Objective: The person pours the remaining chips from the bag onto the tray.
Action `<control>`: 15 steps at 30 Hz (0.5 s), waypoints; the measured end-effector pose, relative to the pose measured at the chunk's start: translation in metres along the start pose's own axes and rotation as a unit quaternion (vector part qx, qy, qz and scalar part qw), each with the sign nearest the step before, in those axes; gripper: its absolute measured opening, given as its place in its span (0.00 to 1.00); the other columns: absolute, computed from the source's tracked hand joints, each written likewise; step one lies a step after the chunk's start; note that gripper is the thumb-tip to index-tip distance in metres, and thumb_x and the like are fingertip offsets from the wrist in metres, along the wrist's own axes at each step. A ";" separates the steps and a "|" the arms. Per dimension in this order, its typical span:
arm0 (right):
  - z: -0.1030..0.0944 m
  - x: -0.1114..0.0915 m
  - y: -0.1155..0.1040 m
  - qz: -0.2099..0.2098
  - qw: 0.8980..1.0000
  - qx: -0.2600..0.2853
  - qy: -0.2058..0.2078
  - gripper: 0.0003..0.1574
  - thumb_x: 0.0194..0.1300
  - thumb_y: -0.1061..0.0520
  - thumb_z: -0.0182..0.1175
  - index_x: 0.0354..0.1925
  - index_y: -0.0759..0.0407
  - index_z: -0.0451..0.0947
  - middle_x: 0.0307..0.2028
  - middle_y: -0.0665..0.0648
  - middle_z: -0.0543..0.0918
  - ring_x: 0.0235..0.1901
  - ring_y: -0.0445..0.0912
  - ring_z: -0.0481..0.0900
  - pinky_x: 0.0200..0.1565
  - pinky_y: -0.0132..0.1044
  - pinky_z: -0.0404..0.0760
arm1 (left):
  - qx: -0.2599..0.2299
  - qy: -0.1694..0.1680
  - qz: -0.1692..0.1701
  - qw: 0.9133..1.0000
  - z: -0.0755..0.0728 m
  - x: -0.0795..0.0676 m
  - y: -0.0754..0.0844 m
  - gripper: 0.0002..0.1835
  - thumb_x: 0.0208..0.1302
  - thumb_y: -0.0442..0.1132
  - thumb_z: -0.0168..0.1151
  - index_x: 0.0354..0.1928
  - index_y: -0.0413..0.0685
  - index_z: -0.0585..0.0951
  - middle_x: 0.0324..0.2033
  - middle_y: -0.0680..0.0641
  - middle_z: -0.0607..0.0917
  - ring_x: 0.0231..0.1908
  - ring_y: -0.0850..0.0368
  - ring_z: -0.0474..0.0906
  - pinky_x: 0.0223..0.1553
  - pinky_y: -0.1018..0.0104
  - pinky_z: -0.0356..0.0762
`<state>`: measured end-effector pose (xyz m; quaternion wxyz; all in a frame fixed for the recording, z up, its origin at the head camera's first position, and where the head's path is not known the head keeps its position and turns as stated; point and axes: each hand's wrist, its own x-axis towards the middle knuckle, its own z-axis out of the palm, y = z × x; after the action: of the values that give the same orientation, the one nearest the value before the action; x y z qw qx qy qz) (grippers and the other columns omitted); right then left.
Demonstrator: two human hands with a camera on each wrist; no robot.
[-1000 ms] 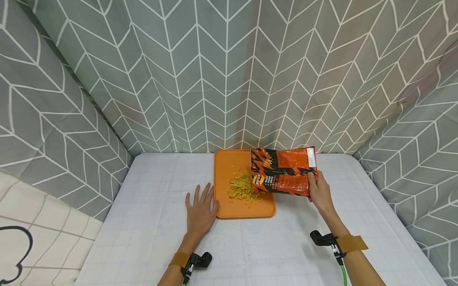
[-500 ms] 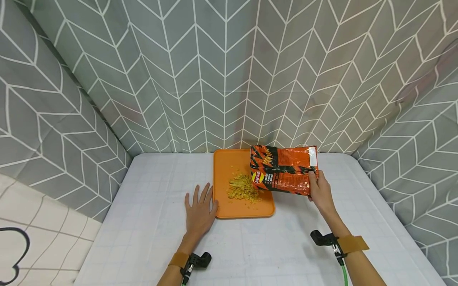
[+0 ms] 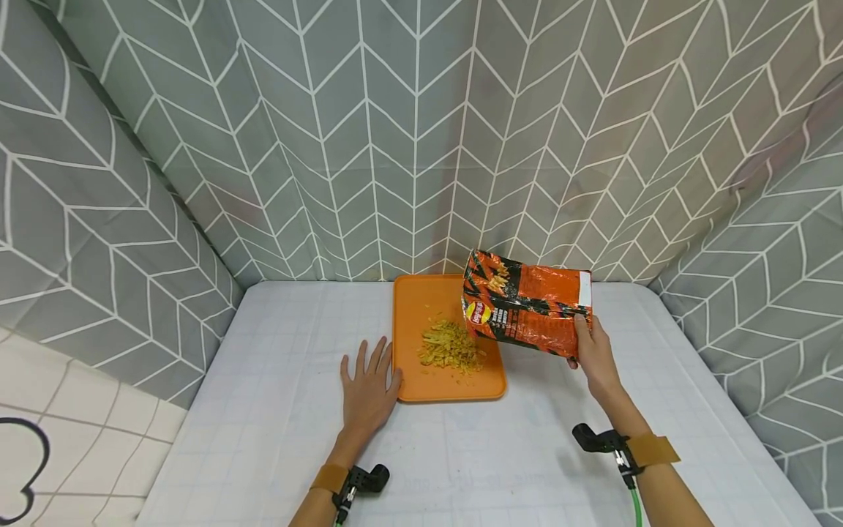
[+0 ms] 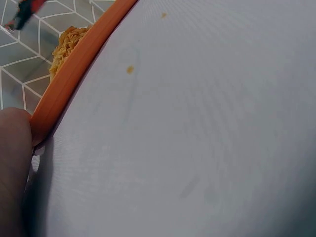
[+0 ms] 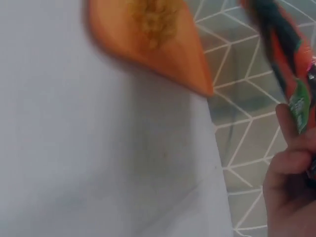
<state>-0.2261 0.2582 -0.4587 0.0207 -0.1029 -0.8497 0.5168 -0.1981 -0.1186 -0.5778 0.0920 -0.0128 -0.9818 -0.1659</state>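
Note:
An orange tray (image 3: 411,307) lies on the table with a heap of yellow, chip-like snack pieces (image 3: 450,345) on it. My left hand (image 3: 370,395) rests beside the tray's left edge, fingers spread and straight, thumb against the rim. In the left wrist view, part of that hand (image 4: 14,158) meets the orange rim (image 4: 74,69). My right hand (image 3: 596,355) grips one end of a red and black snack bag (image 3: 527,304), held sideways with its other end over the tray's right part. The right wrist view shows curled fingers (image 5: 291,160) on the bag (image 5: 286,44). What is inside the bag is hidden.
A white cloth covers the table (image 3: 448,461). Grey patterned curtains (image 3: 415,146) stand close behind it and at both sides. A few crumbs (image 4: 130,69) lie on the cloth near the tray. Each wrist wears a camera with a green cable.
The bag has risen slightly and shifted right, its far end tilting upward, with my right hand moving along. My left hand and the tray stay where they were.

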 end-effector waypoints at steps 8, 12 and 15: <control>0.002 0.000 0.002 -0.035 0.997 -0.066 0.034 0.38 0.83 0.37 0.32 0.67 0.68 0.58 0.30 0.58 0.75 0.15 0.41 0.71 0.19 0.34 0.77 | -0.004 0.007 0.002 1.000 0.000 0.000 0.000 0.33 0.77 0.57 0.47 0.79 0.55 0.63 0.81 0.51 0.61 0.82 0.41 0.49 0.80 0.32 0.41; 0.003 0.000 0.000 -0.019 0.999 -0.032 0.033 0.40 0.82 0.35 0.32 0.70 0.65 0.56 0.32 0.56 0.75 0.17 0.39 0.71 0.20 0.34 0.77 | -0.002 0.003 0.002 1.000 -0.002 0.000 0.001 0.33 0.77 0.57 0.47 0.79 0.56 0.63 0.81 0.51 0.61 0.82 0.41 0.49 0.80 0.32 0.41; 0.002 0.000 0.001 -0.033 0.998 -0.049 0.028 0.39 0.83 0.36 0.32 0.69 0.66 0.57 0.31 0.57 0.76 0.15 0.39 0.71 0.19 0.34 0.76 | -0.001 -0.004 0.000 1.000 -0.003 0.000 0.002 0.34 0.77 0.58 0.46 0.80 0.56 0.62 0.81 0.51 0.60 0.82 0.41 0.48 0.80 0.32 0.40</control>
<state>-0.2261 0.2569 -0.4610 0.0566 -0.0902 -0.8760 0.4705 -0.1971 -0.1179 -0.5742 0.0882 -0.0139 -0.9820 -0.1666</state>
